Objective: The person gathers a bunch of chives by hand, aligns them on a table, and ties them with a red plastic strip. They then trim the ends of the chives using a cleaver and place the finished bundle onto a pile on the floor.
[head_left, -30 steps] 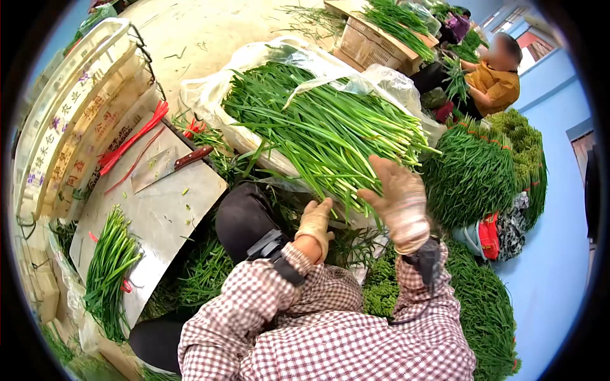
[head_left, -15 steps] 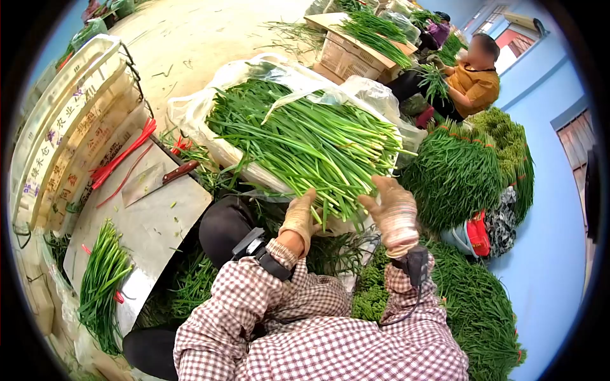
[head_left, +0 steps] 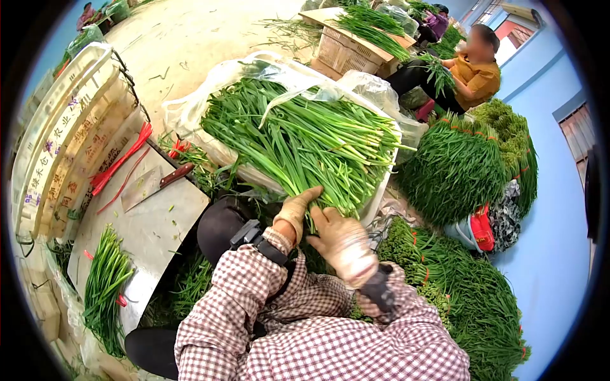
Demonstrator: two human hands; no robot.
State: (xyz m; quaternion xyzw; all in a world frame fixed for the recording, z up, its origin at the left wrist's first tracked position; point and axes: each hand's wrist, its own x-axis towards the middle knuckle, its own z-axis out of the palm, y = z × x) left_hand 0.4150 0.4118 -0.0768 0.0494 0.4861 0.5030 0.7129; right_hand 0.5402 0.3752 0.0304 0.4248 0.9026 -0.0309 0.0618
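A large pile of loose garlic chives [head_left: 305,140], long green leaves with paler cut ends, lies in a white plastic-lined crate [head_left: 379,202] in front of me. My left hand [head_left: 295,213], in a pale glove, is closed around some stalks at the pile's near edge, with a finger stretched over them. Close beside it, my right hand [head_left: 343,244], gloved too, has thumb and fingers apart. Its fingertips touch the stalk ends near the left hand. The undersides of both hands are hidden.
On a metal board [head_left: 162,219] at left lie a cleaver [head_left: 159,184], red ties [head_left: 124,159] and a tied chive bundle [head_left: 108,273]. Stacked crates [head_left: 70,140] stand beyond. Bundled greens [head_left: 454,171] pile up at right. A co-worker [head_left: 473,73] sits behind them, holding greens.
My right hand has moved left and down from the crate's right side, ending beside my left hand. The left hand has shifted slightly and its fingers have closed over stalks.
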